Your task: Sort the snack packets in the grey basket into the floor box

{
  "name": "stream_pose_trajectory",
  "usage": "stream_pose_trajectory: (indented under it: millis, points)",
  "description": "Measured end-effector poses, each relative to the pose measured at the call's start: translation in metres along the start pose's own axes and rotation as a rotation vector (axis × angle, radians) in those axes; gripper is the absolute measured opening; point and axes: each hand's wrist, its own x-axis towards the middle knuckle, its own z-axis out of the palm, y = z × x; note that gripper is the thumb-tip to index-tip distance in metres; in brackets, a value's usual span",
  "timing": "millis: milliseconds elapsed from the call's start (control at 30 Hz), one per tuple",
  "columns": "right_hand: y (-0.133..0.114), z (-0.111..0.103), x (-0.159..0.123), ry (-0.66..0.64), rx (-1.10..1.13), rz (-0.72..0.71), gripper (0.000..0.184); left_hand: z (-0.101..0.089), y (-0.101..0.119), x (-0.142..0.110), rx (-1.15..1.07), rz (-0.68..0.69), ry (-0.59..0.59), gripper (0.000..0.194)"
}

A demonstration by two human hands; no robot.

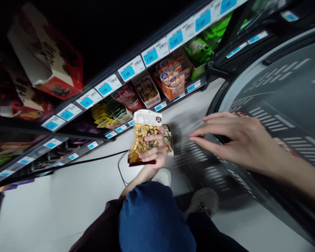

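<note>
A snack packet (144, 134) with a pale top and a clear front showing brown and yellow pieces is in my left hand (157, 150). The fingers of that hand lie wrapped across its front. Just behind it, an open box of packets (169, 140) partly shows; I cannot tell whether my hand touches it. My right hand (233, 136) hovers over the near rim of a grey basket (286, 84). Its fingers are stretched out, the thumb apart from them, and nothing shows between them. A few small colourful items inside the basket are mostly hidden by that hand and forearm.
A dark shelf with blue price labels (151, 55) slants across the upper view. Below it stand an orange box of snacks (174, 82), a brown box (146, 91), a red packet (128, 98) and green packets (198, 50). A black cable (94, 159) crosses the pale floor near my shoes.
</note>
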Motion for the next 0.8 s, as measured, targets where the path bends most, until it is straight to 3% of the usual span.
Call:
stream_pose_trajectory:
  millis: [133,467,600,800]
  points:
    - [-0.0009,-0.0014,-0.0001,-0.001,-0.011,-0.005,0.017,-0.0004,-0.0015,-0.0062,-0.067,0.145,0.229,0.047]
    - [-0.0005,0.0005,0.0020,0.005,0.003,-0.003,0.015,-0.0040,-0.0053,-0.0011,0.229,0.122,0.372,0.052]
    - [-0.0007,0.0001,0.0016,0.004,0.007,-0.004,0.015,-0.0004,-0.0027,-0.0029,0.309,0.098,0.346,0.055]
    - [-0.0002,-0.0004,0.0000,-0.001,0.008,0.006,0.015,-0.0086,-0.0076,-0.0010,0.305,0.111,0.176,0.061]
